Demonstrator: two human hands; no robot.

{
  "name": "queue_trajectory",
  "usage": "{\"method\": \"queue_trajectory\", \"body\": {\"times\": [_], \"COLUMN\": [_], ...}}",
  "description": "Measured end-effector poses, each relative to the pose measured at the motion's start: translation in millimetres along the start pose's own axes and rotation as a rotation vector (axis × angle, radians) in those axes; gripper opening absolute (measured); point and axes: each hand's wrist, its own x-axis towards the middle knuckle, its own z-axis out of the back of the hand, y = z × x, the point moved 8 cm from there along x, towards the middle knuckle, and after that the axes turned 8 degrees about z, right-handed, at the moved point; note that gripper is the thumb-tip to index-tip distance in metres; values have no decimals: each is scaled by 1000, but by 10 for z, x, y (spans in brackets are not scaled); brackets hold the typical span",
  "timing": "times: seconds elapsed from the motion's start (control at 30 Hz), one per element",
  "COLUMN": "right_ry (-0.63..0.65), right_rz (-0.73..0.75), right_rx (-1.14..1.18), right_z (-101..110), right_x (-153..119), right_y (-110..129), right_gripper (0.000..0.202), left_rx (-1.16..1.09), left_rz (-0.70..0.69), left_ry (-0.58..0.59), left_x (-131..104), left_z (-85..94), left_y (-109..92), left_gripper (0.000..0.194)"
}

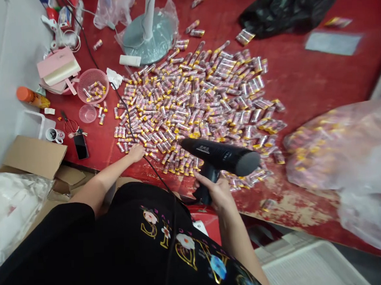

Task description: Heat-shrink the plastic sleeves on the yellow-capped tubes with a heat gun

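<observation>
My right hand (pixel 217 190) is wrapped round the handle of a black hair dryer (pixel 216 153), whose nozzle points left over a wide heap of small tubes (pixel 188 104). These tubes have yellow ends, pinkish printing and clear film around them. At the heap's near left edge, my left hand (pixel 136 153) rests against the tubes with its fingers curled. What it may be holding is hidden. A dark power cord (pixel 156 172) runs from the dryer across the heap, passing close to my left hand.
Left stand a pink basket (pixel 93 86) of tubes, a mug (pixel 54 135), a phone (pixel 81 147), scissors (pixel 70 124) and an orange-capped bottle (pixel 31 97). A round stand base (pixel 150 46) is behind the heap. Right are a big filled plastic bag (pixel 347 147) and a black bag (pixel 288 9).
</observation>
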Motion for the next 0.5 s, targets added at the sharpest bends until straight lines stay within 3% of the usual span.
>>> {"method": "queue_trajectory", "body": {"times": [0.1,0.23,0.37,0.5], "right_ry": [15,-33,-88,-23], "right_rz": [-57,-3,116,100], "right_rx": [11,16,52,28], "right_z": [91,126,210,317], "right_x": [-54,23,158,222], "right_y": [-140,-197,-75,-7], "right_gripper": [71,70,61,52], "left_rx": [50,66,43,-41], "left_rz": [24,17,-48,16], "left_ry": [-5,-60,-157,-278], "left_x": [-36,79,545,1161], "left_z": [44,79,210,448], "left_y": [19,-267,-668,-806], "left_gripper": [28,44,65,85]}}
